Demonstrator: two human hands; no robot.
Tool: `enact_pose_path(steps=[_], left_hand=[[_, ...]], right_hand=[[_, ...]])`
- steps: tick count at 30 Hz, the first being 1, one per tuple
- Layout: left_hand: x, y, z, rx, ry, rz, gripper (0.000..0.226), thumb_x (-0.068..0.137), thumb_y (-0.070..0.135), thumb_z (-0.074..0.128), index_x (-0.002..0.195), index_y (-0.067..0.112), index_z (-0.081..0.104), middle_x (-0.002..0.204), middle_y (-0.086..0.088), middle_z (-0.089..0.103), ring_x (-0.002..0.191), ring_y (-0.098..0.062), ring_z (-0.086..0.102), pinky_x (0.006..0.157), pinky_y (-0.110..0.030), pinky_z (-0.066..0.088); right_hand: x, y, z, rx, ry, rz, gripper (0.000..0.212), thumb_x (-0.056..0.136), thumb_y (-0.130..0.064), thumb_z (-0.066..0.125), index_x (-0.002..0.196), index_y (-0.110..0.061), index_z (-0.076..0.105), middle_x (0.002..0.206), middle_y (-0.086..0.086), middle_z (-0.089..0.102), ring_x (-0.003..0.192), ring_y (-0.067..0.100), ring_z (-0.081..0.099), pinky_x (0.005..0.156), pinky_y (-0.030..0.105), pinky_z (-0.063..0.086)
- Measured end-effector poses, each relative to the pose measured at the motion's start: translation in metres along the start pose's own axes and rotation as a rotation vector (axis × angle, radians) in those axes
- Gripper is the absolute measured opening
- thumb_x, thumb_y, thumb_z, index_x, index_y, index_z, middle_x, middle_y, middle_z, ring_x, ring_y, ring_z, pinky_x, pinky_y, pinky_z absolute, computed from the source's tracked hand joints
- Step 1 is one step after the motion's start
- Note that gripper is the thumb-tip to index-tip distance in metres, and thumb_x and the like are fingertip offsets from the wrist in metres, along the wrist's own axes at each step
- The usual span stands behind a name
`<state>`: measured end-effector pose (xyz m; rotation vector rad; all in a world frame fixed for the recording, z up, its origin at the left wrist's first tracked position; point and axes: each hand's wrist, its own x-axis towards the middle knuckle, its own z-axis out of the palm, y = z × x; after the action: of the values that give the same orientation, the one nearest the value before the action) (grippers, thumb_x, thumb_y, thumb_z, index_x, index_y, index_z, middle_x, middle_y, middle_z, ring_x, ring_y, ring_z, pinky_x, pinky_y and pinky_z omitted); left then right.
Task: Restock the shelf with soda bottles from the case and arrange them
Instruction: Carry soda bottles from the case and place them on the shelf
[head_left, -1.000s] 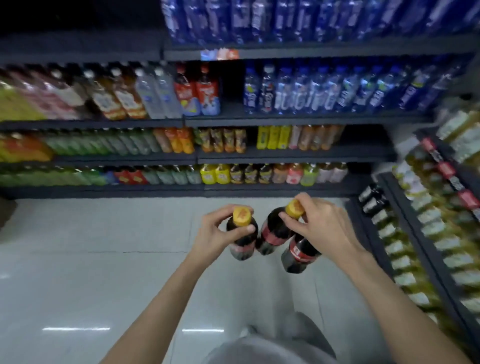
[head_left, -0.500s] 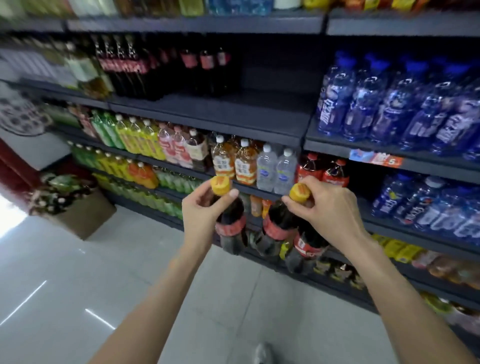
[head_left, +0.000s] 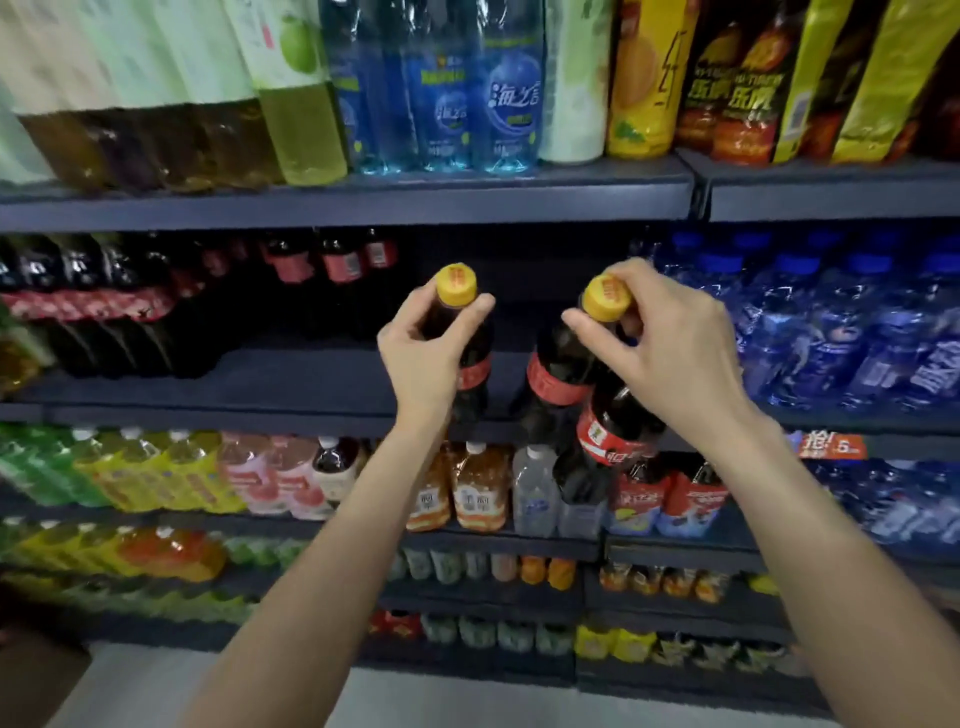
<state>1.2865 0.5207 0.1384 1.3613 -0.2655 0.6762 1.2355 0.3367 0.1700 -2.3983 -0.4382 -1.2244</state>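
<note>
At the centre of the frame the left hand (head_left: 423, 358) grips the neck of a dark soda bottle (head_left: 470, 364) just under its yellow cap (head_left: 456, 284), thumb on one side and fingers curled around the other. To its right, the right hand (head_left: 670, 348) is closed on two more soda bottles at once: one (head_left: 558, 374) is pinched at its yellow cap (head_left: 606, 297) between thumb and forefinger, and a second (head_left: 615, 421) hangs lower under the palm, its top hidden by the hand, so how the fingers hold it cannot be told. All three bottles have red labels and hang in the air in front of a dark shelf (head_left: 291, 384) in the middle of the frame, whose centre stretch is bare. At the left end of that shelf stands a row of cola bottles (head_left: 104, 306), and more stand further back. At the right end are blue-capped water bottles (head_left: 831, 332). The shelf above, along the top of the frame, carries tall tea and blue drink bottles (head_left: 447, 88). Below the hands, lower shelves hold orange, yellow and green drinks (head_left: 156, 478).
</note>
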Motion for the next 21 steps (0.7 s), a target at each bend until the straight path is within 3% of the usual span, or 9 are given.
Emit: enact_pose_path(steps=[4, 9, 14, 16, 18, 21], left_hand=[[0.035, -0.033, 0.021, -0.041, -0.133, -0.073, 0.024, 0.076, 0.013, 0.079, 0.097, 0.020, 0.072, 0.093, 0.004, 0.071, 0.092, -0.003, 0.064, 0.089, -0.022, 0.049], [0.055, -0.065, 0.041, -0.101, -0.217, -0.167, 0.026, 0.077, 0.020, 0.079, 0.100, 0.009, 0.074, 0.098, -0.006, 0.073, 0.100, -0.018, 0.066, 0.096, -0.035, 0.050], [0.068, -0.085, 0.055, -0.008, -0.274, -0.083, 0.029, 0.081, 0.030, 0.074, 0.100, 0.008, 0.069, 0.096, -0.001, 0.070, 0.092, -0.010, 0.063, 0.093, -0.036, 0.049], [0.068, -0.101, 0.050, 0.156, -0.355, -0.009, 0.050, 0.080, 0.031, 0.076, 0.123, 0.014, 0.056, 0.119, -0.002, 0.060, 0.111, -0.010, 0.054, 0.101, -0.030, 0.043], [0.063, -0.119, 0.041, 0.300, -0.487, 0.057, 0.091, 0.076, 0.029, 0.080, 0.148, 0.024, 0.025, 0.139, -0.006, 0.039, 0.130, -0.013, 0.037, 0.106, -0.024, 0.032], [0.054, -0.137, 0.029, 0.475, -0.527, 0.119, 0.118, 0.069, 0.031, 0.084, 0.145, 0.042, -0.006, 0.144, -0.012, 0.022, 0.137, -0.027, 0.028, 0.103, -0.032, 0.032]], right_hand=[[0.022, -0.001, 0.024, -0.094, 0.023, 0.037, 0.043, 0.087, -0.051, 0.052, 0.096, -0.009, 0.058, 0.064, -0.011, 0.040, 0.056, 0.018, 0.049, 0.050, 0.034, 0.046], [0.031, 0.008, 0.039, -0.176, 0.007, 0.090, 0.043, 0.086, -0.052, 0.054, 0.094, -0.011, 0.057, 0.062, -0.013, 0.038, 0.056, 0.012, 0.042, 0.050, 0.028, 0.039], [0.032, 0.020, 0.039, -0.256, -0.038, 0.113, 0.037, 0.087, -0.045, 0.062, 0.095, -0.009, 0.058, 0.064, -0.010, 0.044, 0.057, 0.021, 0.054, 0.052, 0.028, 0.037], [0.033, 0.024, 0.040, -0.262, -0.059, 0.123, 0.037, 0.087, -0.045, 0.061, 0.096, -0.010, 0.057, 0.065, -0.009, 0.046, 0.059, 0.025, 0.057, 0.053, 0.032, 0.043], [0.034, 0.028, 0.041, -0.273, -0.063, 0.120, 0.037, 0.087, -0.045, 0.061, 0.097, -0.009, 0.057, 0.066, -0.009, 0.046, 0.059, 0.025, 0.058, 0.054, 0.033, 0.043], [0.033, 0.037, 0.043, -0.280, -0.067, 0.114, 0.037, 0.088, -0.044, 0.061, 0.097, -0.008, 0.058, 0.066, -0.009, 0.046, 0.059, 0.023, 0.056, 0.053, 0.031, 0.043]])
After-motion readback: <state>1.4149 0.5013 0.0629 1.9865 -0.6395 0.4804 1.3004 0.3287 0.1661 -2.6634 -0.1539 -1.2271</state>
